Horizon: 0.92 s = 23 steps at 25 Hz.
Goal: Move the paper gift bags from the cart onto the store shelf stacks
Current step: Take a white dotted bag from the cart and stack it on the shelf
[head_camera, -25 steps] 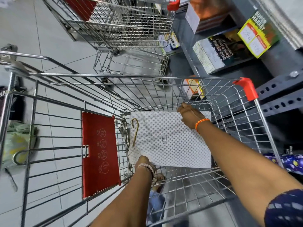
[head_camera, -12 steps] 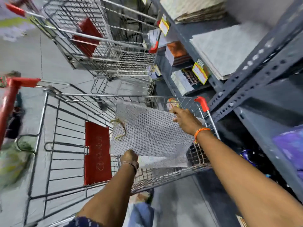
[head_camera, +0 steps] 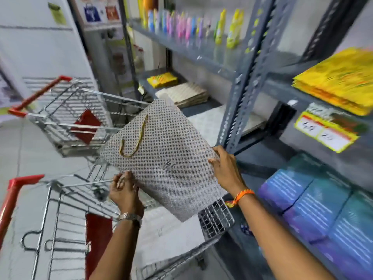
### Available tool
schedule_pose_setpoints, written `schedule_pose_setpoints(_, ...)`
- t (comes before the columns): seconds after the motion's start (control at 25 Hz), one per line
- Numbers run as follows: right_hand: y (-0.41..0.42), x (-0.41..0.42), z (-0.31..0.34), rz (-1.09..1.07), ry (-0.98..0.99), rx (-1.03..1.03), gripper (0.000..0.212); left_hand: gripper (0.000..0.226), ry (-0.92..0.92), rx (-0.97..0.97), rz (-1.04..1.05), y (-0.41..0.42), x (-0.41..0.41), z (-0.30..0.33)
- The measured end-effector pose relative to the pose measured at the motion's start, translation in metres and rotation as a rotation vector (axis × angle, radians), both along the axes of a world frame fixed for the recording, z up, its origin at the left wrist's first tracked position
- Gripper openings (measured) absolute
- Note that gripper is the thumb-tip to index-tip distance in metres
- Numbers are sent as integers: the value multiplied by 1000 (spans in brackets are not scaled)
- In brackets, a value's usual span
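Gift bag [head_camera: 167, 158], flat and dotted grey-white with a gold cord handle [head_camera: 134, 138], is the thing to steer by: you hold it in the air, tilted, above the near cart [head_camera: 50, 199] and just left of the grey shelf upright [head_camera: 240, 110]. That upright belongs to the store shelf [head_camera: 278, 87], the biggest thing around; beyond the bag's far corner, on a lower level, lies a stack of similar pale dotted bags [head_camera: 187, 93], which looks like the matching pile. Right of the bag sit yellow packs [head_camera: 339, 77] above and blue packs [head_camera: 314, 203] below, so those levels are likely wrong for it. A second cart [head_camera: 64, 118] stands behind the bag to its left, well clear of your path.

You seem to keep the bag flat and pinched at two opposite edges so it stays unfolded and can slide onto the pile.

Your right hand [head_camera: 226, 168] reaches forward with the arm nearly straight, its fingers [head_camera: 215, 161] closed over the bag's right edge, close to the upright. Your left hand [head_camera: 125, 190] is raised below the bag's near-left edge, wrist bent upward, fingers grasping that edge. Mind the upright as you swing in.
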State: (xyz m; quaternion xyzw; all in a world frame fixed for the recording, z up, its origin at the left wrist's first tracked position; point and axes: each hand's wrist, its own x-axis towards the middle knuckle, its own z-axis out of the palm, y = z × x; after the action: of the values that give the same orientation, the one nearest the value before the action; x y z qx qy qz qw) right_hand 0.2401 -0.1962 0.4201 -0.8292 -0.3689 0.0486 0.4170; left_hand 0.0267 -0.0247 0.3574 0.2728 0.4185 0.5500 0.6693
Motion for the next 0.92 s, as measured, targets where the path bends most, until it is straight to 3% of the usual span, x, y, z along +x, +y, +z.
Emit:
schedule_pose_setpoints(0.2,-81,-18,60,-269,-113,142,21,18,-108,301,-62,-36,40,113)
schedule_pose_setpoints(0.4,-183,-52,123,-573,-271,300,35,42,-189,610,-326,-103,88,193)
schedule_pose_setpoints(0.68,-325,-106,202,-919,-492,474,38,44,-348,856,-751,-219,141,268)
schedule_pose_setpoints(0.8,-380,-128,228,-1036,-576,429,34,45,-347,916,-960,-278,172,288)
schedule_pose_setpoints(0.92,-442,-139,236,-1150,-505,483,42,37,-361,966,-1150,-349,193,314)
